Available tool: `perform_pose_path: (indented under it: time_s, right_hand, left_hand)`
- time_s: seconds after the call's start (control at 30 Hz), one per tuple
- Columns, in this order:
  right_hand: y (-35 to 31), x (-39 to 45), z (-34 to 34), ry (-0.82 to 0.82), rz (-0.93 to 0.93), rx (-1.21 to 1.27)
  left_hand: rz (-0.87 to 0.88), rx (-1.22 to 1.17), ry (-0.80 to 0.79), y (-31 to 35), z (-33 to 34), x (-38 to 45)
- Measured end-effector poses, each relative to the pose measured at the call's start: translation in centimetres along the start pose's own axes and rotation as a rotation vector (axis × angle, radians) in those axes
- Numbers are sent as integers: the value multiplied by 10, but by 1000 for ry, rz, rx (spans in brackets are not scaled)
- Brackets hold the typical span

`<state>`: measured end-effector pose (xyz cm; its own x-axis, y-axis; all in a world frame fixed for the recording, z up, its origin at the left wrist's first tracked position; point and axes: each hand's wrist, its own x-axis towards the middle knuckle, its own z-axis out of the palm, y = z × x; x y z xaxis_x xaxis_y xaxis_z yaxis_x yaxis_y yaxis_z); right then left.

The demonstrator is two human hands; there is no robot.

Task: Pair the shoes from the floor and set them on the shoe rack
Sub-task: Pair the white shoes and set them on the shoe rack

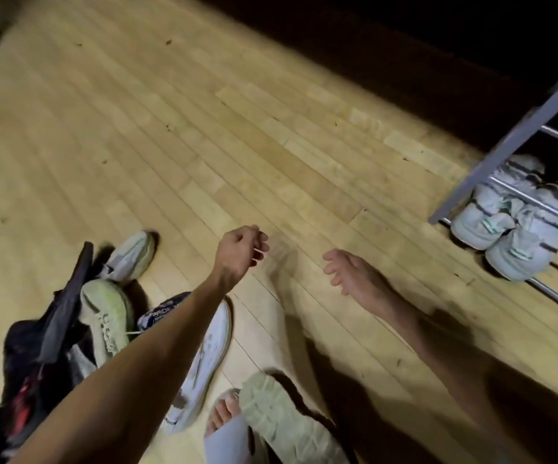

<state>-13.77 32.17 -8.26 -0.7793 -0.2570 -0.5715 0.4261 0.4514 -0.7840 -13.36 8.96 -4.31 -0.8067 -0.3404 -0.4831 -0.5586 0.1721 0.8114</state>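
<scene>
We have one head-worn, wide-angle view, looking forward and steeply down at the floor, close above both forearms. The rack sits at right edge; the frame appears tilted, somewhat blurred.

A dimly lit room in a home, likely an entryway: pale wooden floorboards run under a metal shoe rack holding light sneakers, with more loose shoes heaped on the floor nearby.
</scene>
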Motion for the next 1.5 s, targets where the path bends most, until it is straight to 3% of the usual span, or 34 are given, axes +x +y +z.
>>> perform_pose_path:
  time_s: [0.4,0.5,0.57,0.7,0.87,1.03,1.1,1.23,1.4,1.5]
  right_hand:
    - [-4,15,71,-77,116,-52]
    - [-4,16,77,-86,129,-90]
    - [-3,19,83,-94,130,-118]
    - [-5,22,90,-119,145,-147]
    - [-11,25,93,-141,130,-196]
    - [-13,17,91,-179,143,-228]
    - [-14,13,89,-177,141,-229]
    - [-10,12,77,-140,143,-301]
    - [-4,11,62,-128,147,-369]
    - [-5,8,56,-124,146,-400]
  left_hand:
    - [-256,156,-65,-65,-88,-3]
    - [-390,183,-199,-77,-104,-6]
    - [-422,316,-262,-92,-111,-7]
    - [-320,633,-213,-121,-118,-9]
    - [-488,1096,-442,-137,-118,-23]
    - [-422,1487,-265,-151,-100,-25]
    - [-488,1510,-286,-158,-97,-27]
    - [-545,1312,-368,-165,-106,-24]
    - [-512,1357,-389,-167,-112,-21]
    - [-403,1380,-401,-160,-109,-21]
